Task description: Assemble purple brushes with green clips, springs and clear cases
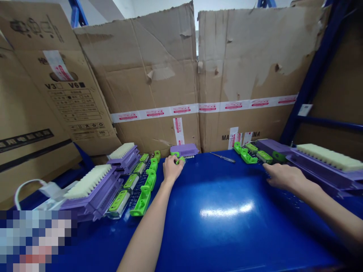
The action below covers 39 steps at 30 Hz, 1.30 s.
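My left hand (171,169) is closed on a bright green plastic piece (180,161) at the back middle of the table. Just behind it lies a purple plastic housing (185,150) with a pale toothed edge. On the right, my right hand (279,176) is held low with fingers partly stretched out, and I see nothing in them. Its fingertips are near a clear block with a green top (264,156); whether they touch it I cannot tell. Beside that block is a green bracket-like piece (248,156).
On the left run rows of purple housings with cream toothed blocks (88,180), green-topped clear blocks (131,182) and green brackets (141,202). A screwdriver (224,157) lies at the back. Another purple housing (314,166) sits right. Cardboard (153,83) walls the blue table (215,238).
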Available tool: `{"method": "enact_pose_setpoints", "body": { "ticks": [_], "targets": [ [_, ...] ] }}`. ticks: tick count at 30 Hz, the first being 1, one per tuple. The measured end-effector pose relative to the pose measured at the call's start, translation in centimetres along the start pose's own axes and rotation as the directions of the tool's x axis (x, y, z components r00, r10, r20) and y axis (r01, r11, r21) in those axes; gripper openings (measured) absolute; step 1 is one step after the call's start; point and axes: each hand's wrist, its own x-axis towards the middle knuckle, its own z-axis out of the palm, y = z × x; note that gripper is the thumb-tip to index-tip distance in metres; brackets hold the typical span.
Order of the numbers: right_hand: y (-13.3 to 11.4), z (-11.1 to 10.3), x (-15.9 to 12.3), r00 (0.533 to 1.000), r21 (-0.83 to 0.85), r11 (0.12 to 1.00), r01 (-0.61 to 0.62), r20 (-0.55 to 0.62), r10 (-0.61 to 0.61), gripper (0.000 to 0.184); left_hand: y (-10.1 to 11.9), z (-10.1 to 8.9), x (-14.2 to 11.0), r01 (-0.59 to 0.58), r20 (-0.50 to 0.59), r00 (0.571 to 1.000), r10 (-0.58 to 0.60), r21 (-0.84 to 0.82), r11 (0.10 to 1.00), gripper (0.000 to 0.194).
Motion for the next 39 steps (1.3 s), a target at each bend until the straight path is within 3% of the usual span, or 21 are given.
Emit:
{"method": "enact_pose_setpoints", "body": {
  "ticks": [4,8,11,15,19,23,27,33,39],
  "targets": [
    [-0.8,-0.2,0.0,0.993,0.061,0.992,0.113,0.015,-0.114,0.039,0.3,-0.4,-0.1,-0.062,-0.109,0.991,0.073,0.106,0.992,0.021],
    [-3.5,-1.1,-0.4,0.955,0.14,0.949,0.283,0.048,-0.292,0.05,1.1,-0.5,-0.3,-0.177,-0.163,0.967,0.197,0.128,0.976,0.016],
    [-6.4,-1.5,-0.1,0.923,0.184,0.909,0.373,0.026,-0.384,0.052,1.8,-0.4,-0.6,-0.292,-0.137,0.94,0.314,0.156,0.944,0.015],
    [-10.5,-1.2,1.9,0.886,0.309,0.835,0.455,-0.065,-0.459,0.054,2.5,0.0,-1.2,-0.462,-0.012,0.88,0.474,0.206,0.863,0.018],
    [-14.0,-1.3,3.8,0.902,0.415,0.8,0.433,-0.195,-0.386,0.05,2.4,0.4,-1.4,-0.537,0.083,0.842,0.534,0.23,0.812,0.021],
    [-15.8,-1.7,4.1,0.921,0.451,0.808,0.38,-0.265,-0.285,0.048,1.8,0.8,-1.2,-0.535,0.126,0.844,0.521,0.237,0.811,0.019],
    [-15.8,-1.6,3.4,0.929,0.428,0.83,0.357,-0.253,-0.269,0.051,1.6,0.9,-1.0,-0.503,0.135,0.864,0.484,0.254,0.826,0.017],
    [-15.0,-1.3,2.3,0.937,0.384,0.854,0.35,-0.142,-0.32,0.057,1.6,0.7,-1.1,-0.448,0.156,0.894,0.42,0.304,0.841,0.02],
    [-14.9,-0.7,2.5,0.952,0.453,0.837,0.307,-0.135,-0.276,0.057,1.8,0.6,-1.2,-0.53,0.204,0.847,0.49,0.275,0.802,0.023]
  ]
}}
